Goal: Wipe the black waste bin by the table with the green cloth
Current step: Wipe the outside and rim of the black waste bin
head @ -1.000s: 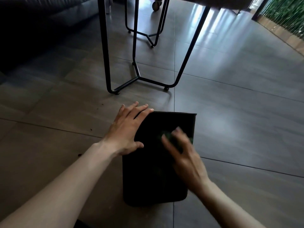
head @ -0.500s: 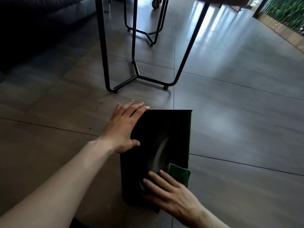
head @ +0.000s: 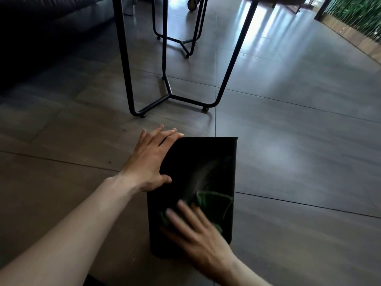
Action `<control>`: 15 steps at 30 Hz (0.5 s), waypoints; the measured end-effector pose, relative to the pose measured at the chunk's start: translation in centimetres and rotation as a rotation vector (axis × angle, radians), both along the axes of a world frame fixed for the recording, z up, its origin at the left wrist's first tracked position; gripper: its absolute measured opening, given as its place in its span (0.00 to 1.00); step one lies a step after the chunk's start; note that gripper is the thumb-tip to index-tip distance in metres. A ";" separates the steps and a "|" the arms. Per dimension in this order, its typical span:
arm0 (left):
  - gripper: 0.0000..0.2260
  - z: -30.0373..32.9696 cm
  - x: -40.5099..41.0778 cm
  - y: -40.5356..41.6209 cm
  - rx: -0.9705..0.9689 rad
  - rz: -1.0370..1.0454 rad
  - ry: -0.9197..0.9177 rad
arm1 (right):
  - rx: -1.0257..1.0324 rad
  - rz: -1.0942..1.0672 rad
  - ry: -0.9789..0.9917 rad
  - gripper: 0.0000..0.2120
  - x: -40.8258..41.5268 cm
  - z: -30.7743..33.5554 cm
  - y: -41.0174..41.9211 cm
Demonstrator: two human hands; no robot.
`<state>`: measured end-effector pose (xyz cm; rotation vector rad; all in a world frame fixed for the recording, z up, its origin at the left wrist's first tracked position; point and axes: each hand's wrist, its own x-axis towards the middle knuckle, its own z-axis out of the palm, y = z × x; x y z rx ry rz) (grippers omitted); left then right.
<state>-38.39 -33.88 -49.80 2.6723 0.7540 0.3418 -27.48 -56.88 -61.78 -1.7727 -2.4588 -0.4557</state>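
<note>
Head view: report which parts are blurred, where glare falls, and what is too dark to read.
Head view: the right hand and crumpled green cloth are motion-smeared; the left hand is sharp, flat on the black plastic waste bin; window glare streaks the grey floor tiles behind the black metal table legs; the upper-left corner is too dark to read.
</note>
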 end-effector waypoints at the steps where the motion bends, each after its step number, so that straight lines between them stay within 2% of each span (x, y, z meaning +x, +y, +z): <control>1: 0.54 0.0 0.0 0.0 0.000 -0.005 -0.003 | -0.049 0.080 -0.087 0.22 0.4 -0.9 -1.6; 3: 0.54 -0.1 0.0 -0.1 0.004 -0.008 -0.016 | -0.083 0.157 -0.190 0.22 2.3 -0.7 -2.8; 6: 0.54 0.0 0.0 -0.1 -0.002 -0.011 -0.025 | -0.022 0.092 -0.128 0.25 6.0 2.4 -0.9; 10: 0.53 0.1 0.0 -0.2 -0.016 -0.011 -0.034 | 0.187 -0.414 0.322 0.33 7.8 7.2 4.2; 12: 0.53 0.1 0.0 -0.2 -0.016 -0.015 -0.035 | 0.250 -0.594 0.452 0.35 6.4 8.2 6.2; 13: 0.52 0.1 0.0 -0.3 -0.015 -0.016 -0.037 | 0.262 -0.587 0.431 0.35 5.3 7.7 6.6; 15: 0.50 0.1 0.0 -0.3 -0.009 -0.019 -0.044 | 0.211 -0.399 0.262 0.33 3.2 5.0 5.4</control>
